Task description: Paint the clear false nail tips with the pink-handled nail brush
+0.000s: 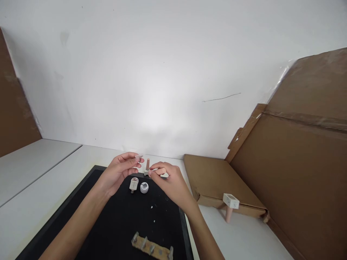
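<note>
My left hand [123, 168] pinches a small clear piece [138, 156] between thumb and fingertips, above the far edge of the black mat. To its right, my right hand [168, 177] is closed on a pinkish wooden-handled tool [160, 171]. Between the hands a pinkish peg [148, 164] stands upright at the mat's far edge, close to the right fingertips. Below them, a small white-labelled bottle [133, 184] and a round white-rimmed container [144, 187] rest on the black mat [121, 220].
A tan strip with several grey upright pieces [151, 247] lies at the near part of the mat. At right, a white-headed tool with a pink handle [231, 201] is beside a flat cardboard box [214, 175]. Tall cardboard [303, 159] stands at the right.
</note>
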`<control>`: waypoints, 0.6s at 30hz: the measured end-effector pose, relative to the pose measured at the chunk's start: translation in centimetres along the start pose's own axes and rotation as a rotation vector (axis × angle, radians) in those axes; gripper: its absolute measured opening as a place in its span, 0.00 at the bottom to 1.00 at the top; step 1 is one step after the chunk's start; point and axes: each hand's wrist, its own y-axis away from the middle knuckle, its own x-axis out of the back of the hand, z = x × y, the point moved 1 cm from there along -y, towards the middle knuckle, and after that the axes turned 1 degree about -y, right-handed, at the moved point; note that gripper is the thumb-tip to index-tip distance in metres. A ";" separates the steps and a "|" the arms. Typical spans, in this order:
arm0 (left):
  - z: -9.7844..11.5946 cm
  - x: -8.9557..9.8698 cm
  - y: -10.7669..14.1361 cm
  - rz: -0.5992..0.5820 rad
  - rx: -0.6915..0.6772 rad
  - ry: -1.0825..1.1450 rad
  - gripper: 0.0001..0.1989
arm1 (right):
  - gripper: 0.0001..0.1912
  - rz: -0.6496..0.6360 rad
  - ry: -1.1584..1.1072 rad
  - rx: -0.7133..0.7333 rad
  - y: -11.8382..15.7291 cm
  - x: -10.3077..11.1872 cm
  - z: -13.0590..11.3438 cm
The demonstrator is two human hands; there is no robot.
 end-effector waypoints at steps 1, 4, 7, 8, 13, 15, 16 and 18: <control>-0.3 0.2 0.0 0.013 0.005 -0.002 0.09 | 0.10 0.006 -0.027 -0.009 0.0 -0.1 0.5; -1.9 0.8 0.2 0.038 0.045 -0.025 0.10 | 0.13 0.037 -0.110 -0.057 0.3 -0.5 2.3; -4.3 1.5 0.5 0.036 0.089 -0.031 0.11 | 0.13 0.054 -0.194 -0.121 1.4 -1.4 4.7; -5.3 1.7 0.7 0.029 0.105 -0.029 0.11 | 0.13 0.069 -0.219 -0.143 1.8 -1.9 5.6; -9.7 3.0 1.8 -0.002 0.200 -0.013 0.11 | 0.13 0.141 -0.323 -0.247 4.5 -4.1 9.6; -11.0 3.6 2.1 -0.002 0.232 0.001 0.11 | 0.13 0.146 -0.359 -0.279 5.4 -4.6 10.5; -11.6 3.8 2.2 0.003 0.243 0.012 0.11 | 0.14 0.154 -0.376 -0.296 5.8 -4.7 10.8; -12.5 4.3 2.2 0.022 0.262 0.038 0.10 | 0.16 0.179 -0.406 -0.333 6.4 -4.8 11.1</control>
